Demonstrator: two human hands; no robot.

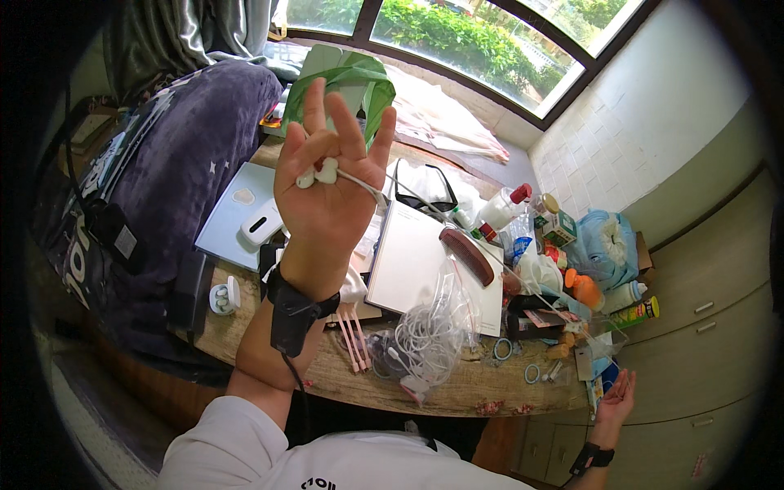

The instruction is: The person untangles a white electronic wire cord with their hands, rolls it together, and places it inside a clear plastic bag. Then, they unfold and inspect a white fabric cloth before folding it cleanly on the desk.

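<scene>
My left hand (331, 177) is raised palm up over the desk, holding white wired earbuds (318, 174) between its bent finger and palm while the other fingers spread. The earphone cable (453, 223) runs from there across the desk to the right. Near the desk's right corner, my right hand (616, 397) has its fingers slightly curled, close to the cable's far end; its grip is too small to make out. Below the cable lie an open notebook (404, 257) and a brown comb (467, 256). A clear plastic bag with bundled white cables (429, 343) sits near the front edge.
The wooden desk (429, 392) holds a blue folder (220, 214), an earbud case (225, 296), black-framed glasses (422, 205) and hair ties (502, 349). Bottles (502, 205) and a blue tissue pack (603, 245) crowd its right side. A green bag (380, 92) stands behind my left hand.
</scene>
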